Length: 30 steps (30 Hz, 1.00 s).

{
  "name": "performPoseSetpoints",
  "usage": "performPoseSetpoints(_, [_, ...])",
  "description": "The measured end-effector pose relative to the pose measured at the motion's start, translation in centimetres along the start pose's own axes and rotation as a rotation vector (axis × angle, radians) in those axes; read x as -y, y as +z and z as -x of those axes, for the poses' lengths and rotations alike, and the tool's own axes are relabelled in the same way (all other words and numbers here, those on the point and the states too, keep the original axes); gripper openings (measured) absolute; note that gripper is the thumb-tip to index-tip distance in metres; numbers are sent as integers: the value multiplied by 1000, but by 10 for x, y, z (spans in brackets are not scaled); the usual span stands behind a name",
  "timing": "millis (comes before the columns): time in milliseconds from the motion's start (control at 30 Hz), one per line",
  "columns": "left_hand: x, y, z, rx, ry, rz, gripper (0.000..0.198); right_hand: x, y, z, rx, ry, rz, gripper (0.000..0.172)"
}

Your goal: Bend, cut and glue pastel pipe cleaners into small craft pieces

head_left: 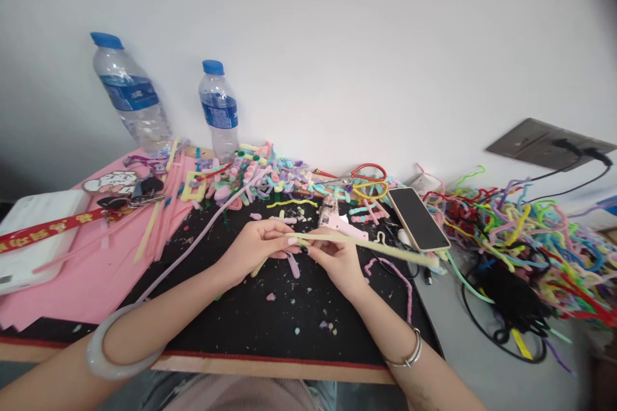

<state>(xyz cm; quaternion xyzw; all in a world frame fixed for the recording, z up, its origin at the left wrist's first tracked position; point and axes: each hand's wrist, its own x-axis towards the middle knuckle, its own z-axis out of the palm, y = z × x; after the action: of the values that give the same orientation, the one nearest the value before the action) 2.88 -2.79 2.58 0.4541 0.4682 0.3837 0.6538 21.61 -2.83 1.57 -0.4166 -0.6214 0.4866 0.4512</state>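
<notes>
strip [371, 245]: centre of the frame, over the dark mat [250, 327], pale yellow.
left hand [253, 245]: nearer the strip's left part; grip narrow, thumb and finger pinching it.
right hand [340, 263]: grip narrow, fingertips close under the strip; cannot tell whether they hold it.
strip from left grip: off to the right, passing over the right hand.
long axis: nearly level, dipping slightly rightward; free end points right, just below the phone [419, 218].

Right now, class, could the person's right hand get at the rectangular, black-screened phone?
Probably yes: the phone lies uncovered to the right of the right hand. However, that hand seems busy with the fuzzy pale-yellow strip and might need to release it first.
</notes>
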Motion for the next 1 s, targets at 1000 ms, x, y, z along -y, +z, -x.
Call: performPoseSetpoints(1000, [0,0,1,100,58,-173,19,-1,-3,-1,242,72,173,31])
